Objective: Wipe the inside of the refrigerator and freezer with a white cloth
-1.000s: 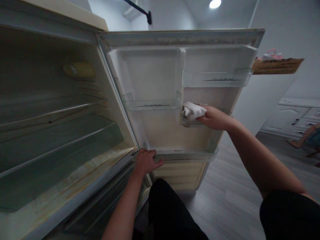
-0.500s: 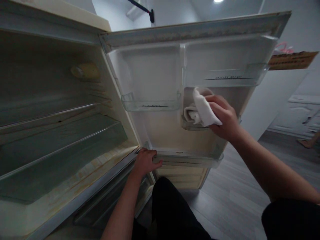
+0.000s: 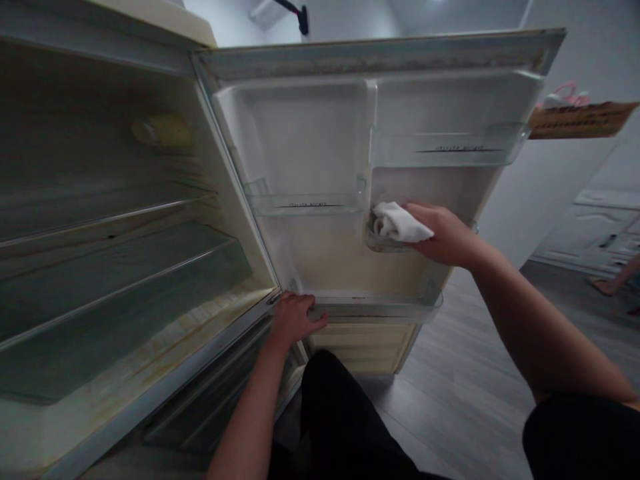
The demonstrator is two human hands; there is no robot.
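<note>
My right hand (image 3: 445, 233) is closed around a white cloth (image 3: 403, 222), bunched and partly folded. The cloth sits in the small clear bin (image 3: 383, 245) on the right half of the open fridge door (image 3: 320, 267). Its far side and my fingertips are hidden. Down at the hinge side, my left hand (image 3: 295, 319) rests by the left end of the long bottom door bin (image 3: 385, 312), thumb held apart from the fingers. Two labelled clear bins, a left one (image 3: 310, 203) and a higher right one (image 3: 450, 148), cross the door above.
The open fridge compartment (image 3: 100, 267), left, has glass shelves and brownish stains on its floor. A yellowish light cover (image 3: 163, 130) is on its inner wall. A cardboard box (image 3: 583, 121) stands beyond the door. My knee (image 3: 335, 400) is below, and another person's foot (image 3: 603, 287) shows far right.
My right hand and the cloth have moved lower, down into the small bin. The view has shifted slightly. My left hand stays in the same place.
</note>
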